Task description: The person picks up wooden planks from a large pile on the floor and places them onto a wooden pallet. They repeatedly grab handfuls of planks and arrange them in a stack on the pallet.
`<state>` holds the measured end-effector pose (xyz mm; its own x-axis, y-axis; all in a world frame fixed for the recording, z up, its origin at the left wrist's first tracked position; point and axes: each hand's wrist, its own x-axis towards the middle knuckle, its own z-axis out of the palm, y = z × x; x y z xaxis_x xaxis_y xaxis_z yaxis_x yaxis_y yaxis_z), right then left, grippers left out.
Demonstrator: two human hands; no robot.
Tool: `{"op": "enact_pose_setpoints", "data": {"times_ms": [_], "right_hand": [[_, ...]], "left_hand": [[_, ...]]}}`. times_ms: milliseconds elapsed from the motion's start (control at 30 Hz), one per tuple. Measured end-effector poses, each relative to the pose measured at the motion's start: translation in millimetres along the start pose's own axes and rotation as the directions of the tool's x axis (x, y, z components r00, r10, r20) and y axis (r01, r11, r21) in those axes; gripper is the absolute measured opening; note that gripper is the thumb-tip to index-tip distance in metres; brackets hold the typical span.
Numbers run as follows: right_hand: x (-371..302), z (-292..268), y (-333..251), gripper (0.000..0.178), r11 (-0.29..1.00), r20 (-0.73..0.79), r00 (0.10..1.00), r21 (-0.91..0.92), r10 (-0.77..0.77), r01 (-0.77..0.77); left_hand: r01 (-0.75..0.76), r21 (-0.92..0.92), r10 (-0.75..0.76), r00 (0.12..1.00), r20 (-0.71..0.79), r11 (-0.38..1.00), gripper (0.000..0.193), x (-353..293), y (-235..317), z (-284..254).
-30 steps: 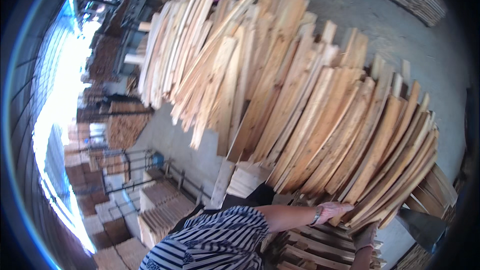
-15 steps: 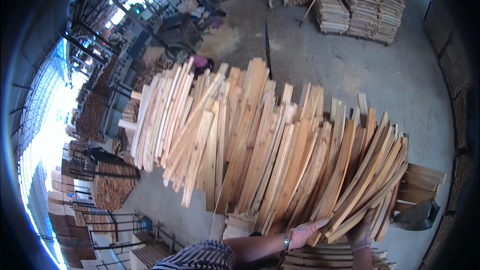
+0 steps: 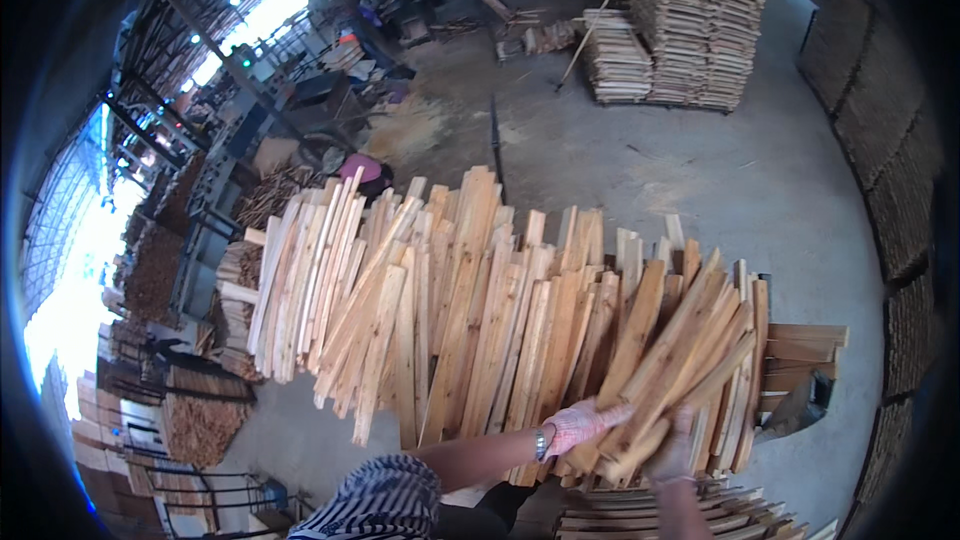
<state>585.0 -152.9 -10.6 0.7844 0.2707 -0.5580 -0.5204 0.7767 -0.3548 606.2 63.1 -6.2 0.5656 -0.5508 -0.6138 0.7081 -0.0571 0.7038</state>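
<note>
My left hand [image 3: 585,427], in a pale pink work glove, presses against the left side of a bundle of wooden slats [image 3: 665,370]. At the bundle's right side, my right hand [image 3: 674,452] closes round the lower ends; its fingers are partly hidden and blurred. The slats lean away from me, tilted up to the right, above a long row of similar loose wooden slats [image 3: 465,310]. Below my hands lies a lower stack of slats [image 3: 640,515].
Tall stacks of boards [image 3: 690,35] stand on the floor at the far right, with a pole [image 3: 584,44] leaning there. Dark stacked panels [image 3: 850,130] line the right edge. A bent-over person [image 3: 362,172] is behind the row. A grey metal piece [image 3: 803,405] sits at the row's right end.
My hands have moved forward with the bundle, and the slats in it lie closer together. The view has shifted, so the surroundings sit lower and further left.
</note>
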Motion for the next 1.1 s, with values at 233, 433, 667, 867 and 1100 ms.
{"op": "enact_pose_setpoints", "data": {"times_ms": [233,433,667,867,1100], "right_hand": [[9.7,-15.0,3.5,0.059,0.993,-0.229,0.973,-0.117,-0.032,0.005],[-105.3,47.1,-4.3,0.085,0.497,-0.497,0.842,-0.796,-0.211,-0.345],[-96.5,62.9,31.1,0.072,0.934,-0.438,0.879,-0.357,-0.188,0.022],[-128.0,100.0,-26.0,0.067,0.948,-0.414,0.909,-0.306,-0.047,-0.091],[-154.2,103.2,-22.6,0.079,0.945,-0.392,0.916,-0.322,-0.080,-0.056]], "left_hand": [[0.135,0.021,-0.128,0.971,-0.203,0.991,0.129,-15.1,53.2,36.0],[0.085,-0.191,-0.111,0.985,-0.131,0.978,0.081,-130.3,68.9,84.0],[0.083,-0.508,-0.165,0.979,-0.119,0.857,0.055,-72.0,22.0,66.6],[0.141,-0.524,-0.184,0.983,-0.029,0.840,0.060,-79.0,47.2,88.4],[0.253,-0.677,-0.294,0.954,0.057,0.691,0.061,-95.8,40.9,107.8]]}}
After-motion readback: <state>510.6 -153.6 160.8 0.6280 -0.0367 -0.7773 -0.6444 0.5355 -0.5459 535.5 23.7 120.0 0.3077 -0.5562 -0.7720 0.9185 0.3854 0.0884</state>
